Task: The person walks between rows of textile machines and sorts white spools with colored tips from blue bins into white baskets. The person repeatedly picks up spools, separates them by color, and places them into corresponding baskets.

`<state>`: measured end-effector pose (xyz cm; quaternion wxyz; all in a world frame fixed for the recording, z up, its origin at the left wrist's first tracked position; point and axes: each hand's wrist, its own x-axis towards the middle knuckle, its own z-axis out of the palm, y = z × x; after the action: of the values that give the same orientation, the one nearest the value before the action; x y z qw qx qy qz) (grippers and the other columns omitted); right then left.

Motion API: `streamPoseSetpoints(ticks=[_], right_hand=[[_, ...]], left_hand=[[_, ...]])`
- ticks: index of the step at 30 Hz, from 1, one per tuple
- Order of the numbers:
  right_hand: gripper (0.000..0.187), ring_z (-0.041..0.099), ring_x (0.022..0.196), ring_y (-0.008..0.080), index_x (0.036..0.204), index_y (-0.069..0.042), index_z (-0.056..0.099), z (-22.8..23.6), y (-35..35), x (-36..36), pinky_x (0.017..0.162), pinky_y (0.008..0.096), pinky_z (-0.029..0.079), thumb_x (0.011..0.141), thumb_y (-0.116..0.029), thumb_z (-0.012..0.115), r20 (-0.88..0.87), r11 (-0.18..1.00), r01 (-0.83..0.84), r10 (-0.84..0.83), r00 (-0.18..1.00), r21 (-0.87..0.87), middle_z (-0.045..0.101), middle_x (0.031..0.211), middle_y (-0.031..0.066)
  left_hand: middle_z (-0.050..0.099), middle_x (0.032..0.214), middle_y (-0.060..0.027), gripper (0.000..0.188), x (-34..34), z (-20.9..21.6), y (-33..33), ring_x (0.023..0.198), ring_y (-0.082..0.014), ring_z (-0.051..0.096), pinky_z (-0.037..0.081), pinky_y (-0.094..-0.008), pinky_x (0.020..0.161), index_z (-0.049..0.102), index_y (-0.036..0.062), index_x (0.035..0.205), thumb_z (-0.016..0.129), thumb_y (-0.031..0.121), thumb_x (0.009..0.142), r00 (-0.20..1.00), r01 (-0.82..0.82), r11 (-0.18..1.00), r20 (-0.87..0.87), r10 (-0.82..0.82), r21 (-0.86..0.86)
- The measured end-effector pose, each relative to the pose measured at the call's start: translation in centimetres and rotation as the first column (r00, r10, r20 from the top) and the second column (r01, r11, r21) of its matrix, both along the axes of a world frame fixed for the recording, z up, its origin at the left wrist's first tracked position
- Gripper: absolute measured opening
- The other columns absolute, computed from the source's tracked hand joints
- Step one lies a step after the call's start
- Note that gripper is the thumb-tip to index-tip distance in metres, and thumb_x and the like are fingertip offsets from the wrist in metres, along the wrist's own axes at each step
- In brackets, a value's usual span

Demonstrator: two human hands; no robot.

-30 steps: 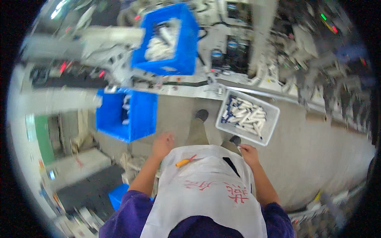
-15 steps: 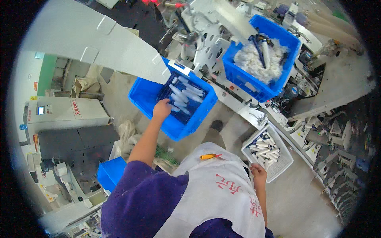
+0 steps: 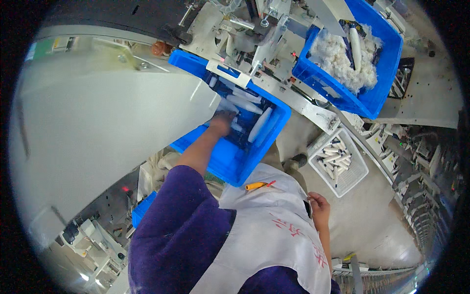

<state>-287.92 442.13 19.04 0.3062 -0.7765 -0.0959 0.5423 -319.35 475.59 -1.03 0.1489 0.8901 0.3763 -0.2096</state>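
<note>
Reaching into a blue bin (image 3: 274, 132), the person's left hand (image 3: 223, 123) is hovering among white bobbins (image 3: 260, 125) lying inside, grip unclear; the right hand (image 3: 319, 204) is curling beside the apron (image 3: 259, 220), contents impossible to tell.

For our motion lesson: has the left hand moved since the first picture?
Yes: the left hand went from outside the nearer blue bin to inside it.

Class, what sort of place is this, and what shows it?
Likely a textile factory: a row of machine units, white fluff in a blue crate, and apparent yarn bobbins beside the left hand.
</note>
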Motion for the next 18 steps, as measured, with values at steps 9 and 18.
streamPoseSetpoints(ticks=[9,18], right_hand=[[0.019,0.061,0.083,0.0139,0.101,0.001,0.062,-0.6,1.1,-1.0,0.079,0.0256,0.047,0.084,-0.001,0.054,-0.032,0.998,0.023,-0.021,0.999,0.060,0.065,0.091,0.0075],[0.022,0.059,0.088,0.0148,0.104,0.003,0.058,-1.0,0.1,-0.9,0.083,0.0269,0.046,0.084,0.004,0.048,-0.081,0.995,0.094,-0.092,0.992,0.023,0.062,0.097,0.0082]], left_hand=[[0.061,0.106,-0.0138,0.030,3.4,2.3,0.8,0.100,-0.0309,0.058,0.047,-0.0410,0.084,0.063,0.0076,0.102,0.058,0.023,0.077,0.859,0.217,0.852,-0.322,-0.399,-0.477],[0.061,0.100,-0.0138,0.022,1.7,1.2,0.8,0.095,-0.0303,0.059,0.047,-0.0434,0.080,0.066,0.0096,0.093,0.059,0.022,0.075,0.974,0.191,0.896,-0.038,-0.224,-0.402]])
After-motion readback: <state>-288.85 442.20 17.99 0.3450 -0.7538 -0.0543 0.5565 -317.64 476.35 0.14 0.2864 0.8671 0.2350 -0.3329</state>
